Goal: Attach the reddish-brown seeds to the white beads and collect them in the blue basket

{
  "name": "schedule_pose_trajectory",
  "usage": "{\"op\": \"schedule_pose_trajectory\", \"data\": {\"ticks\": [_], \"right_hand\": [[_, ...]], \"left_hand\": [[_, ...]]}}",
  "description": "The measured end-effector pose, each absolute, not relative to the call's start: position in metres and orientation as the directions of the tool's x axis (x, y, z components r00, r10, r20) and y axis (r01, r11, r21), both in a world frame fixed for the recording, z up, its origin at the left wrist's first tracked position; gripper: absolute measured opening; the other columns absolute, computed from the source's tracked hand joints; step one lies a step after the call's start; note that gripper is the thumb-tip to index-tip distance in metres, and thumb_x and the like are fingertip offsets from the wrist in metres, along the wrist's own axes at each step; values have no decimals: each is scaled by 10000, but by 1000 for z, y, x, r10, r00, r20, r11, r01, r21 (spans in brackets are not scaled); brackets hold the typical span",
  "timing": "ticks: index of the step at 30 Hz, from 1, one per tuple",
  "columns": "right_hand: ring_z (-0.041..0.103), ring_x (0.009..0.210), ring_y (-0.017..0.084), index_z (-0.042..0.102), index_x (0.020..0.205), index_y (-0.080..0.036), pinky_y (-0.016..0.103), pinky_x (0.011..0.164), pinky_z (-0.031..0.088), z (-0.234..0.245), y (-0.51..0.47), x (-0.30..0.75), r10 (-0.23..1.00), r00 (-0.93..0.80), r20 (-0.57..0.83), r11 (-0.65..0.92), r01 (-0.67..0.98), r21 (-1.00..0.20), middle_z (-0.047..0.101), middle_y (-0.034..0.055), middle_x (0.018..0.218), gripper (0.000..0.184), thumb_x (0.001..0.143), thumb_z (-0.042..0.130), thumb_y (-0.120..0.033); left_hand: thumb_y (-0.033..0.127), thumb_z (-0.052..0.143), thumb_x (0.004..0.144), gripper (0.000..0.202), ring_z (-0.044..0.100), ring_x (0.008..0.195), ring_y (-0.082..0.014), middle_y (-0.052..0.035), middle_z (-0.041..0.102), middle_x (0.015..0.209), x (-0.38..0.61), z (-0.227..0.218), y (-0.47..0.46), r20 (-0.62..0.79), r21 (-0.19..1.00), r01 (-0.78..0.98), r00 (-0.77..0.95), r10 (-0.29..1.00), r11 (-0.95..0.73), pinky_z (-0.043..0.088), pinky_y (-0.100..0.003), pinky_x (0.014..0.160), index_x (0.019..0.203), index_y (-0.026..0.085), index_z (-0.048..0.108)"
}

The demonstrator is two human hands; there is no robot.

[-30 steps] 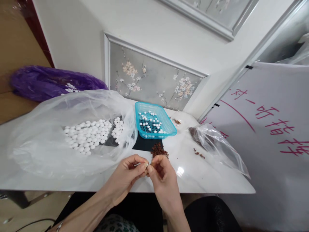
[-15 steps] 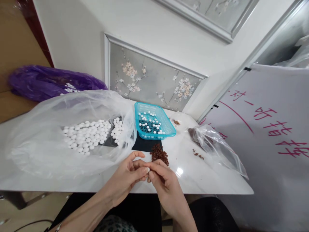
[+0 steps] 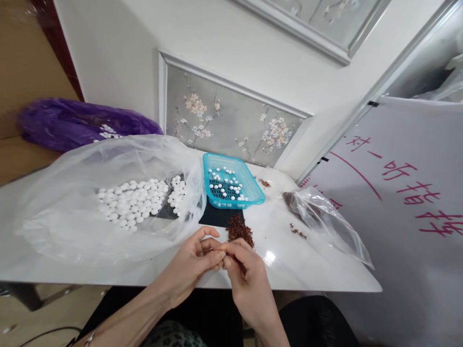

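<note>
My left hand (image 3: 197,260) and my right hand (image 3: 248,274) meet fingertip to fingertip over the table's front edge. Both are closed in a pinch. The small white ball between the left fingertips is mostly covered by the fingers. Whatever the right thumb and forefinger hold is hidden. Just beyond my fingers lies a pile of small reddish-brown pieces (image 3: 239,230), like dried buds. Behind it, a blue plastic basket (image 3: 255,196) holds several white balls (image 3: 223,182), partly over a black mat (image 3: 219,217).
On the left, a large clear plastic bag (image 3: 65,231) holds many white balls (image 3: 133,202). Behind it is a purple bag (image 3: 65,120). A clear bag with brown contents (image 3: 325,207) lies right, near loose brown bits (image 3: 298,232). A whiteboard (image 3: 398,241) stands at the right.
My hands stay pressed together in nearly the same place. The white ball, glimpsed between the fingertips before, is now more covered. The whole view has shifted slightly.
</note>
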State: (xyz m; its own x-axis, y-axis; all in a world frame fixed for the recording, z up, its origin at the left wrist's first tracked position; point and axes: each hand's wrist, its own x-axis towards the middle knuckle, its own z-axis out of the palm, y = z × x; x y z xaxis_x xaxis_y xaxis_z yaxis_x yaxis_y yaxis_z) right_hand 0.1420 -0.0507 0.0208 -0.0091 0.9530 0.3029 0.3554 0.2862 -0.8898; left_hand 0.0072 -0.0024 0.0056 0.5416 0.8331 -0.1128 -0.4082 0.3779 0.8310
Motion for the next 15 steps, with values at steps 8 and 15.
{"op": "schedule_pose_trajectory", "data": {"ticks": [8,15], "right_hand": [[568,699,146,626,977,-190,248,635,467,26,-48,157,954,-36,298,288,389,-875,593,26,792,164,894,495,-243],[612,617,169,622,945,-170,288,608,490,37,29,188,894,222,389,219,542,-811,661,41,748,225,816,569,-346]], "left_hand": [[286,637,805,266,544,657,-81,2,611,812,10,7,-12,-62,885,-380,477,877,270,434,-218,644,1024,199,514],[261,478,871,179,620,797,-177,-47,666,901,-25,45,14,305,857,335,285,909,-392,477,-292,721,974,205,614]]}}
